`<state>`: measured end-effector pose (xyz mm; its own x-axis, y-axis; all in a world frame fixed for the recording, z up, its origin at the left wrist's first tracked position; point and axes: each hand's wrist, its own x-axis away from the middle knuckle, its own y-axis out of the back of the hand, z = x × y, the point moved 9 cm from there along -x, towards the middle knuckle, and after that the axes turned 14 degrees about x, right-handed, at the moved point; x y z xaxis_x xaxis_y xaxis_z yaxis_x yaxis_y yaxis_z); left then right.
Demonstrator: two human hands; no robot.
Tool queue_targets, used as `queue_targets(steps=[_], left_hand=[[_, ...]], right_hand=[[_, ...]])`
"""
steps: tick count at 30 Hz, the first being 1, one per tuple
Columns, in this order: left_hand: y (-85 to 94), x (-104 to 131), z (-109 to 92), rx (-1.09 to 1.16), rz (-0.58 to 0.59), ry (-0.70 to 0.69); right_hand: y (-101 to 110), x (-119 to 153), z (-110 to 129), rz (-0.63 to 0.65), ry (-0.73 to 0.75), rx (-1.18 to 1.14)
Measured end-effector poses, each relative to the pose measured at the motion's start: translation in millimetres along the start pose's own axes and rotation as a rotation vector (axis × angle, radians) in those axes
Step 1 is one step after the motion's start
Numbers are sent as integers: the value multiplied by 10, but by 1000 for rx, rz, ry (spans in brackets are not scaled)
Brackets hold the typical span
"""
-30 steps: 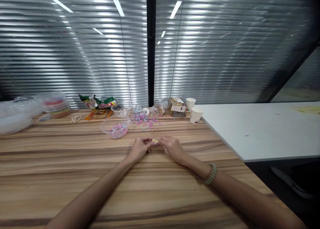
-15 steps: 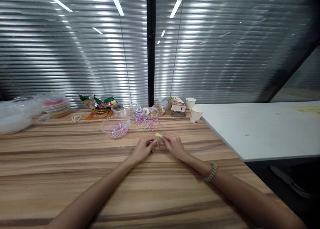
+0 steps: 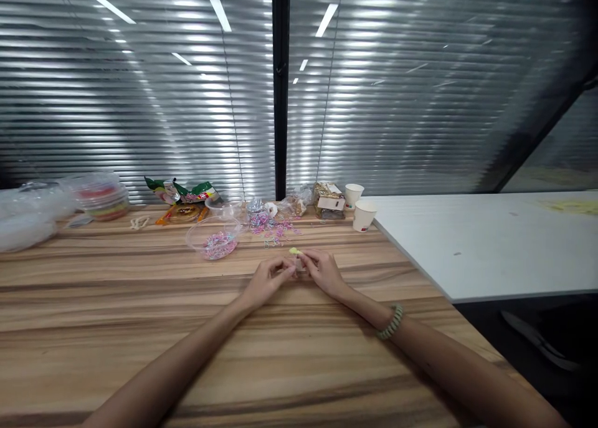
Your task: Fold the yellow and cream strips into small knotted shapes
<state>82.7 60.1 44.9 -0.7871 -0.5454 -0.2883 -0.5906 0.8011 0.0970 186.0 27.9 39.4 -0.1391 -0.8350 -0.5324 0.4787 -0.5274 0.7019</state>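
Note:
Both my hands meet over the wood-grain table (image 3: pixel 196 328), at its middle. My left hand (image 3: pixel 268 281) is closed in a pinch on something small that I cannot make out. My right hand (image 3: pixel 325 273) pinches a small clear bag (image 3: pixel 299 265), whose outline is faint, and a yellow-green piece (image 3: pixel 294 251) sticks out at its fingertips. Just beyond the hands lies a scatter of small pink and purple pieces (image 3: pixel 280 230). A clear round bowl (image 3: pixel 196 232) holding more of these pieces stands to the left.
Two paper cups (image 3: pixel 364 217) stand at the back right beside a small boxy model (image 3: pixel 329 200). Green snack packaging (image 3: pixel 187 192), stacked tubs (image 3: pixel 100 197) and plastic bags (image 3: pixel 28 216) line the back left. A white table (image 3: pixel 495 241) adjoins on the right.
The view has shifted slightly. My left fingertips have closed in a little, and the pink bits seen between the hands before are now mostly hidden.

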Motion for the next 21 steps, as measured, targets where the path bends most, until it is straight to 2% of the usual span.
queue_targets(steps=[5, 7, 10, 14, 17, 21], left_hand=[[-16, -40, 339, 576, -50, 250], [-39, -34, 439, 713, -54, 335], [-46, -13, 525, 779, -47, 425], [-41, 1, 539, 792, -28, 457], [-2, -3, 541, 780, -74, 436], [87, -17, 564, 748, -190, 371]], right_hand=[[60, 18, 100, -57, 84, 4], [53, 31, 149, -56, 135, 4], [31, 56, 229, -40, 222, 34], [4, 101, 326, -10, 344, 83], [-12, 132, 369, -9, 420, 158], [-36, 173, 441, -35, 533, 312]])
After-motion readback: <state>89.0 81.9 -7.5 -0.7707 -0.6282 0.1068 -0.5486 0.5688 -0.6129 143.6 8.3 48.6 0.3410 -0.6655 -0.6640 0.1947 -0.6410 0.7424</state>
